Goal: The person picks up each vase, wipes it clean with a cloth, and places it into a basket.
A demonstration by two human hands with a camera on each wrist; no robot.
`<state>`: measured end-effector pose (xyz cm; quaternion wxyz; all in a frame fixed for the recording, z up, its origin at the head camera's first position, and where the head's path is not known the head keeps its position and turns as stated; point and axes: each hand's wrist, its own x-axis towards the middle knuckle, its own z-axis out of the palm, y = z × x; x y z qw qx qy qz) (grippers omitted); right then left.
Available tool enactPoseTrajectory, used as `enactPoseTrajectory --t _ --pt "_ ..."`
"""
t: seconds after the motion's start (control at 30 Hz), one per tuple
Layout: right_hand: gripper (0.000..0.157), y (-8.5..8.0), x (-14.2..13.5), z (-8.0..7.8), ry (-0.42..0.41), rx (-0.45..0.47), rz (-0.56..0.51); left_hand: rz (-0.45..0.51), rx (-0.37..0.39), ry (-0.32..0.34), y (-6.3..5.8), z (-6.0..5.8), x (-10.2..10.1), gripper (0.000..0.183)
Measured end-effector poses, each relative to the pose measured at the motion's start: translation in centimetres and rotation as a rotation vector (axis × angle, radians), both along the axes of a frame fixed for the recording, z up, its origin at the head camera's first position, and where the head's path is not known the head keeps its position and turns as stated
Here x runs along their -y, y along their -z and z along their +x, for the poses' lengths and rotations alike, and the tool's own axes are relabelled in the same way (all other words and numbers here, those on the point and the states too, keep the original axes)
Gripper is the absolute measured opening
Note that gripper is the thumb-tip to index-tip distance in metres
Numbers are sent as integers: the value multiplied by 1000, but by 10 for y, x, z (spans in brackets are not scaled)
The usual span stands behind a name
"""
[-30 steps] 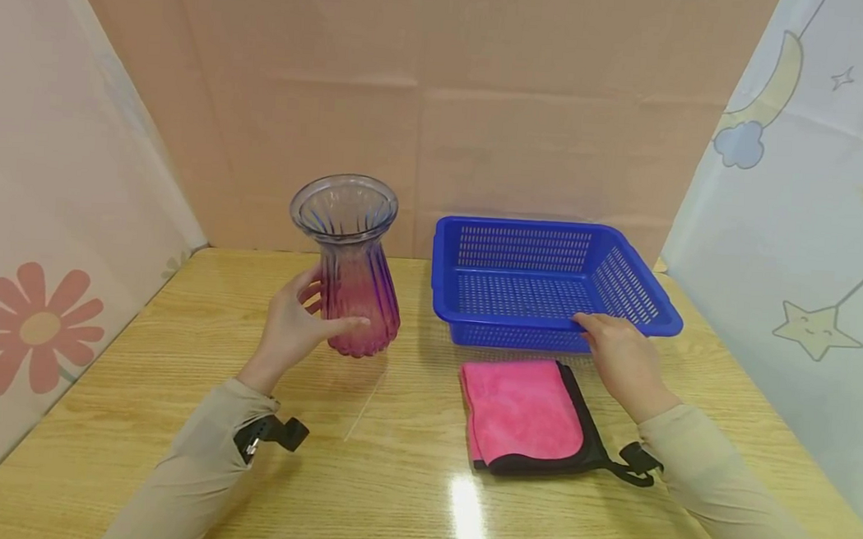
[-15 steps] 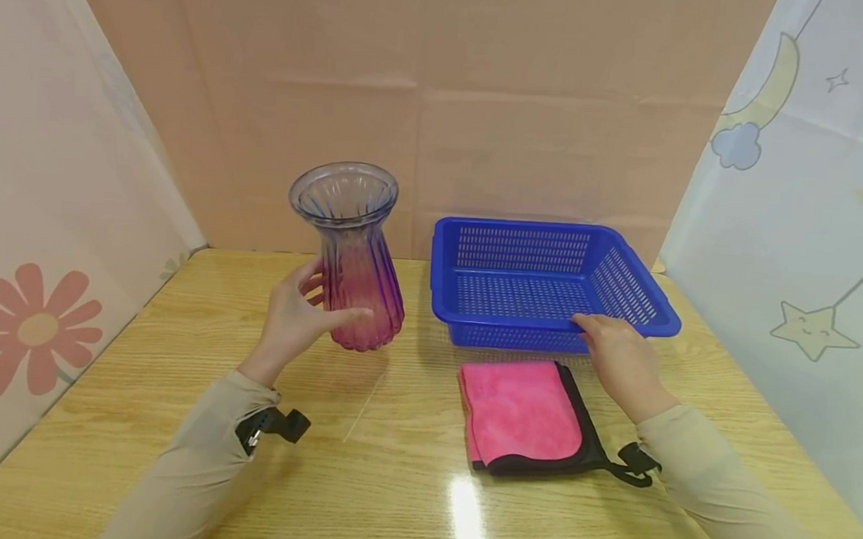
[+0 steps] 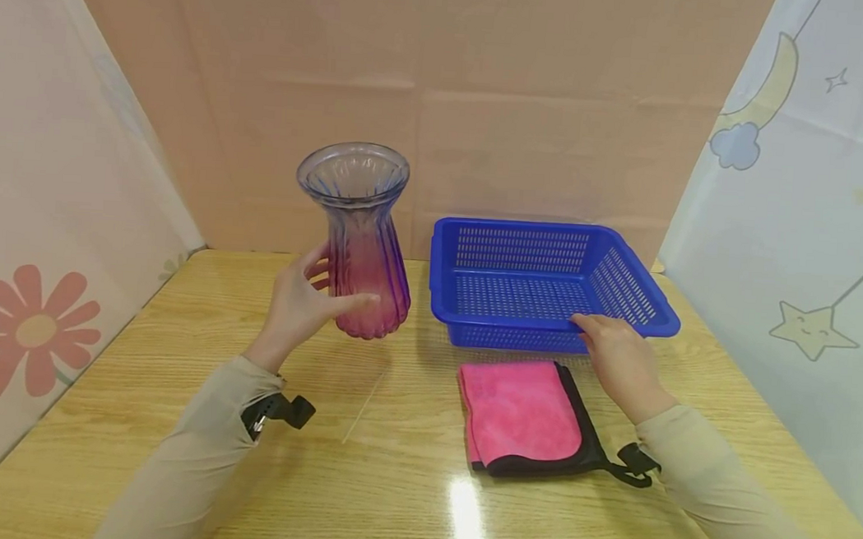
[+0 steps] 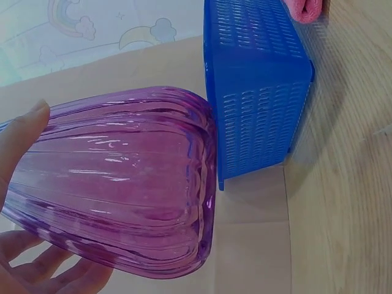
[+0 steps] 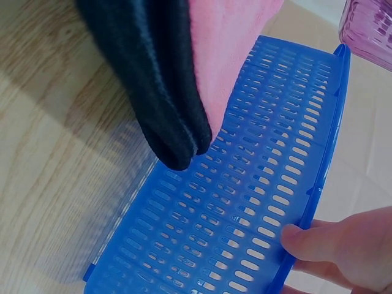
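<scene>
My left hand (image 3: pixel 299 307) grips a ribbed glass vase (image 3: pixel 368 274) around its body, thumb in front and fingers behind. The vase fades from clear bluish at its flared rim to pink-purple at the base, and it is held up above the table, tilted slightly. In the left wrist view the vase (image 4: pixel 122 177) fills the middle. My right hand (image 3: pixel 622 359) pinches the front rim of a blue plastic basket (image 3: pixel 502 333) with slotted sides. The right wrist view shows the thumb on the outside of the basket (image 5: pixel 245 202) and the fingers over its rim.
A folded pink cloth (image 3: pixel 522 411) with black edging and a loop lies in front of the basket. The wooden table (image 3: pixel 387 506) ends at a peach backdrop (image 3: pixel 421 71), with patterned side panels left and right. The basket stands near the back edge.
My left hand has raised the vase higher and moved it slightly to the right. My right hand and the basket have stayed in place, as has the pink cloth.
</scene>
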<state>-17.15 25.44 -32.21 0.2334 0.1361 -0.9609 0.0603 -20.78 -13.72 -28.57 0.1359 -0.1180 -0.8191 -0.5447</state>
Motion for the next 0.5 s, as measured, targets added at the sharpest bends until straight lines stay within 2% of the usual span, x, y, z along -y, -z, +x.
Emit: enactPoseTrajectory --t 0.33,0.5 --pt "27 2 -1 -2 -2 -19 5 -13 -110 -3 -7 -9 -7 87" --pt "27 1 -1 -1 -2 -7 6 -6 -135 -8 -11 -12 -12 85"
